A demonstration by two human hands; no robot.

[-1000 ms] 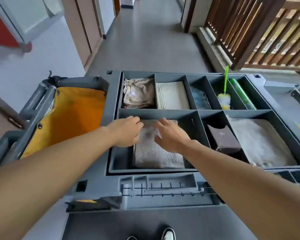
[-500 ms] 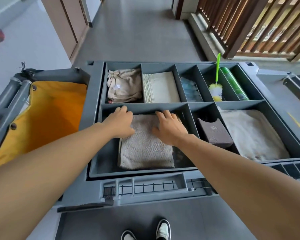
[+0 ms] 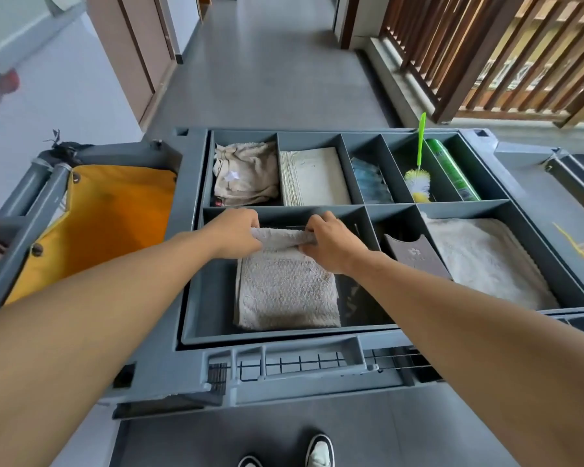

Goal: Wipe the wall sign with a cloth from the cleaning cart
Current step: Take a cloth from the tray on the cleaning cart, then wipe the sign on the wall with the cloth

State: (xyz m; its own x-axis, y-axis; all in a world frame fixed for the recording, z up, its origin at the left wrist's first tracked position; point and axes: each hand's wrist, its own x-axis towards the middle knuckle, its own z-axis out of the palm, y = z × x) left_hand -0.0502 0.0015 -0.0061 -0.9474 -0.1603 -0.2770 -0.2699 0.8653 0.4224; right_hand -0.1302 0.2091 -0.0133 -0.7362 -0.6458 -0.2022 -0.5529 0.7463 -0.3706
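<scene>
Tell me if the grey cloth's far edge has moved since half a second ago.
Yes. Both hands have lifted the grey cloth's far edge off the compartment floor, toward the person.

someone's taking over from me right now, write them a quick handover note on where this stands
Left hand: grips the far edge of the grey cloth.
Right hand: grips the same edge, fingers curled round it.
The cloth lies folded in the near left compartment of the cleaning cart, its far edge bunched up between the hands, the rest flat.
Done: cloth picked out and gripped.
Left: lift it out, go to the wall sign, which is not in view, and wipe it.
</scene>
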